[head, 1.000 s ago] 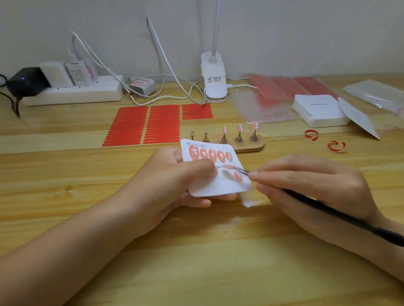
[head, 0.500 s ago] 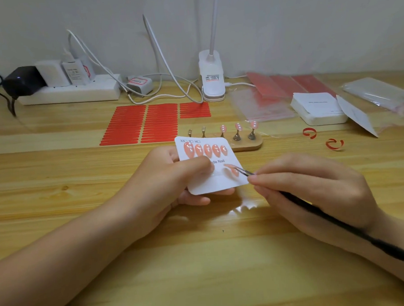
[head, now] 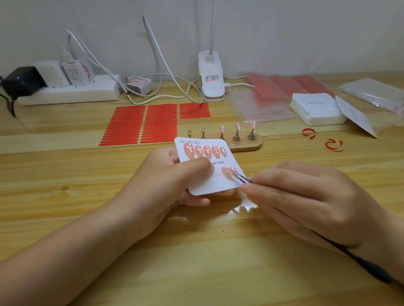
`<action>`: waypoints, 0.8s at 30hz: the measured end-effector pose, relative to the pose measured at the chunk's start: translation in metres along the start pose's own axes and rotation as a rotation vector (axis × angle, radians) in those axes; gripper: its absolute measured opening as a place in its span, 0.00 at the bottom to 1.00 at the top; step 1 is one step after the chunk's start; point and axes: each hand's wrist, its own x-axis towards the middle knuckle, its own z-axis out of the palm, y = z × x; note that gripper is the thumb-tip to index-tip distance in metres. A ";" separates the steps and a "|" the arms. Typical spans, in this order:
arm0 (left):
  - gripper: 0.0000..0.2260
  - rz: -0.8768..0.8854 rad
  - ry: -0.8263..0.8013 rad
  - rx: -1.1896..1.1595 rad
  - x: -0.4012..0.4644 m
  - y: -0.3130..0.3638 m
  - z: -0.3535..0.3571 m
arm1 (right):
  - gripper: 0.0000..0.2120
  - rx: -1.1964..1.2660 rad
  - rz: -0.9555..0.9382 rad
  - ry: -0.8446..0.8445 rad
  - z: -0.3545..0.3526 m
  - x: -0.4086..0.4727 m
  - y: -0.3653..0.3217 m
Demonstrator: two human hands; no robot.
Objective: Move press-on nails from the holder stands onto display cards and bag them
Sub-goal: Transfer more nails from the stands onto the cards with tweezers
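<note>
Pink nail (head: pixel 232 169) sits at the tweezers (head: pixel 241 177) tip, low on the white card (head: pixel 208 166), just up-left of the right hand (head: pixel 313 200), whose fingers pinch the tool narrow. Its long axis runs about along the tweezers. The left hand (head: pixel 165 185) grips the card above the tabletop (head: pixel 57 183); three nails remain on the stand (head: pixel 242 144) behind.

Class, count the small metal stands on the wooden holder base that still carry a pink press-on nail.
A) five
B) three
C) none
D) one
B: on the wooden holder base, the three right-hand stands carry pink press-on nails; the two left-hand stands are bare.
</note>
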 end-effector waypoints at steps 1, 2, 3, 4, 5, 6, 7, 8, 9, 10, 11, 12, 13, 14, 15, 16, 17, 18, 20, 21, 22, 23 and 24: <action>0.07 0.001 0.001 0.002 0.000 0.000 0.000 | 0.05 -0.016 0.004 0.007 0.000 0.000 0.001; 0.06 0.000 0.002 0.004 0.000 0.000 0.000 | 0.06 -0.035 -0.002 -0.004 0.001 -0.001 0.002; 0.06 -0.002 0.005 0.005 0.000 0.000 0.001 | 0.06 -0.053 -0.023 0.008 0.003 0.000 0.001; 0.06 -0.003 0.006 0.004 0.000 0.000 0.001 | 0.06 -0.046 -0.036 0.003 0.002 -0.001 0.001; 0.06 -0.003 0.007 0.002 0.000 0.000 0.001 | 0.06 -0.046 -0.044 -0.001 0.002 -0.001 0.001; 0.06 -0.002 0.006 0.001 0.000 0.000 0.001 | 0.06 -0.047 -0.035 -0.016 0.002 0.000 0.000; 0.07 0.000 0.007 0.000 0.000 0.000 0.001 | 0.07 -0.058 -0.033 -0.009 0.002 -0.001 0.000; 0.07 0.001 0.008 -0.001 0.000 0.000 0.001 | 0.07 -0.071 -0.046 -0.009 0.003 -0.001 0.001; 0.07 0.002 0.011 -0.003 0.000 0.000 0.002 | 0.08 -0.076 -0.055 -0.013 0.004 -0.001 0.001; 0.07 0.004 0.014 -0.005 0.000 0.000 0.002 | 0.08 -0.081 -0.066 -0.020 0.004 -0.001 0.001; 0.07 0.006 0.018 -0.004 0.000 0.000 0.002 | 0.08 -0.082 -0.068 -0.026 0.005 -0.002 0.001; 0.07 0.008 0.020 -0.001 0.000 0.000 0.002 | 0.09 -0.081 -0.059 -0.032 0.005 -0.002 0.001; 0.07 0.008 0.022 0.002 0.000 0.000 0.003 | 0.10 -0.072 -0.045 -0.034 0.005 -0.003 0.000; 0.08 0.008 0.024 0.003 0.000 0.000 0.003 | 0.10 -0.066 -0.032 -0.039 0.005 -0.003 0.000; 0.08 0.007 0.026 0.004 0.000 0.000 0.003 | 0.10 -0.060 -0.024 -0.043 0.004 -0.002 -0.001; 0.08 0.007 0.026 0.005 0.001 0.000 0.003 | 0.09 -0.076 -0.029 -0.040 0.005 -0.003 -0.001; 0.08 0.008 0.027 0.008 0.001 0.000 0.004 | 0.08 -0.094 -0.029 -0.032 0.004 -0.002 -0.002; 0.08 0.010 0.028 0.010 0.001 0.000 0.004 | 0.07 -0.115 -0.029 -0.026 0.003 -0.002 -0.003; 0.08 0.016 0.029 0.019 0.000 0.000 0.004 | 0.05 -0.135 -0.014 -0.010 0.001 -0.002 -0.003; 0.08 0.019 0.029 0.026 0.000 0.000 0.004 | 0.05 -0.132 -0.002 -0.001 0.000 -0.002 -0.003; 0.08 0.023 0.028 0.029 0.000 0.000 0.004 | 0.05 -0.132 0.009 0.007 -0.001 -0.002 -0.002; 0.08 0.024 0.029 0.025 0.001 -0.001 0.003 | 0.05 -0.128 0.017 0.015 0.000 -0.003 -0.002; 0.08 0.024 0.032 0.012 0.001 -0.001 0.003 | 0.05 -0.122 0.025 0.024 0.000 -0.004 -0.002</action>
